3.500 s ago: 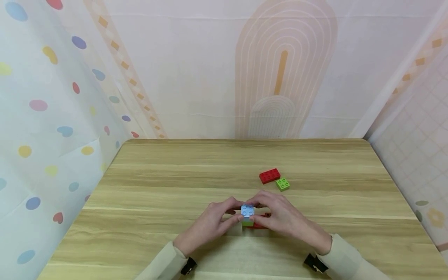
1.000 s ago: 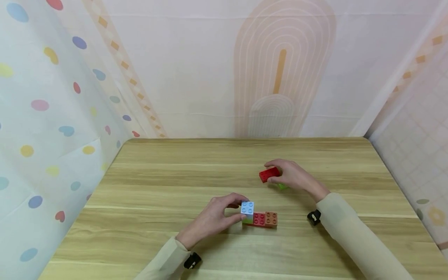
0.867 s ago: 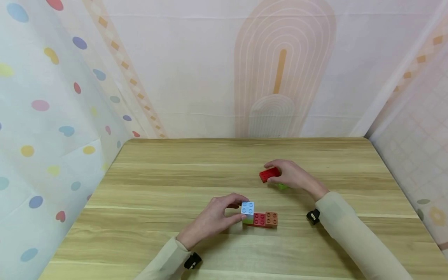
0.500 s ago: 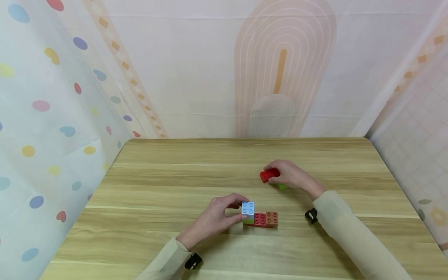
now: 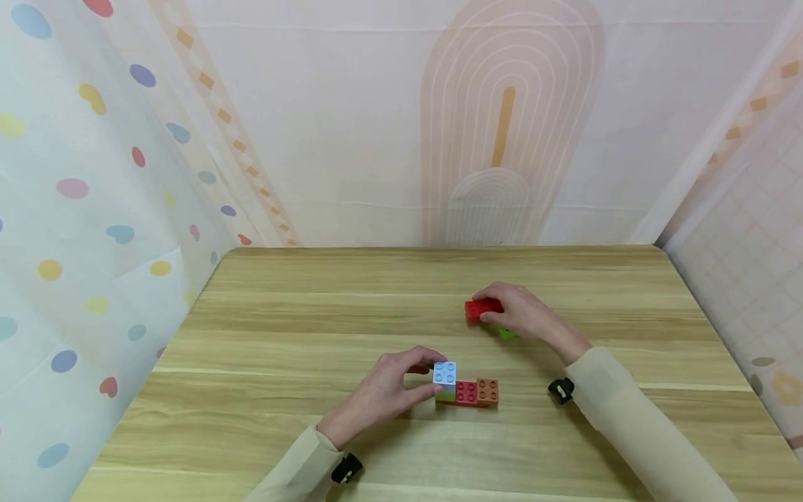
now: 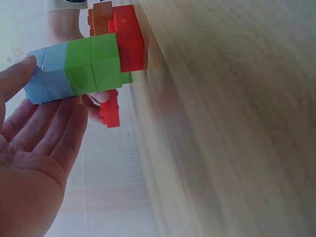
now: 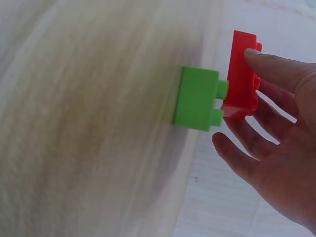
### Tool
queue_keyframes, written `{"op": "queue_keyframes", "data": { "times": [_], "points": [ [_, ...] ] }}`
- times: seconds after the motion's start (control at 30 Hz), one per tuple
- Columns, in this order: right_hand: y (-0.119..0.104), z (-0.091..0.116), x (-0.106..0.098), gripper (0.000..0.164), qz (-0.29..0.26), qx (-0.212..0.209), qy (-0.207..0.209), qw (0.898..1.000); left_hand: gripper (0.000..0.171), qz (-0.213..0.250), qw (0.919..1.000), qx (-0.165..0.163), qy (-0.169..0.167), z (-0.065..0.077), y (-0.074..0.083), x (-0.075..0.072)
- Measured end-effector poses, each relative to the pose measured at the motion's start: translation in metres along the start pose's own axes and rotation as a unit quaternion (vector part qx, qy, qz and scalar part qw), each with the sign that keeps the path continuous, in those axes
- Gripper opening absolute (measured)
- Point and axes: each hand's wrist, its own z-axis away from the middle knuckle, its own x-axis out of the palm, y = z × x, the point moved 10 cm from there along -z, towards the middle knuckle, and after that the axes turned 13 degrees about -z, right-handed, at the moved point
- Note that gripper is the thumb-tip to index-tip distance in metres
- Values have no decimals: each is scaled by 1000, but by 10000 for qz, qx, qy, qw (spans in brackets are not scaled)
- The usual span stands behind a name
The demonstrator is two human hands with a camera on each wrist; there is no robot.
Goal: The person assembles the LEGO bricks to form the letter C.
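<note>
My left hand [image 5: 385,390] grips the light blue top of a block stack [image 6: 79,69], thumb on one side and fingers on the other. Green blocks sit under the blue ones, on one end of a long red base brick [image 6: 129,39]. An orange-brown brick [image 5: 487,390] is fixed on the base's other end. Farther back, my right hand [image 5: 517,310] pinches a loose red brick [image 7: 242,74] between thumb and fingers. The red brick looks raised off the table. A small green brick [image 7: 197,98] lies just beside it, partly hidden by the right hand in the head view.
The wooden table [image 5: 301,314] reaches back to a patterned cloth wall [image 5: 351,139]. More cloth hangs at its left and right sides. A black strap [image 5: 346,468] is around each sleeve's wrist.
My right hand has left the stack and reached back to the loose red brick, which it now grips and has tipped slightly. The left hand has stayed on the stack.
</note>
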Motion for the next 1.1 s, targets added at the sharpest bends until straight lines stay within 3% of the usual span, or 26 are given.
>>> {"op": "queue_keyframes", "data": {
  "times": [0.27, 1.1],
  "points": [
    [-15, 10, -5, 36, 32, -357, 180, 9992, 35, 15, 10000, -70, -16, 0, -1, 1],
    [-50, 46, -14, 34, -306, -829, 558, 9945, 36, -60, 9999, -117, -11, -2, 1, 1]
  ]
}}
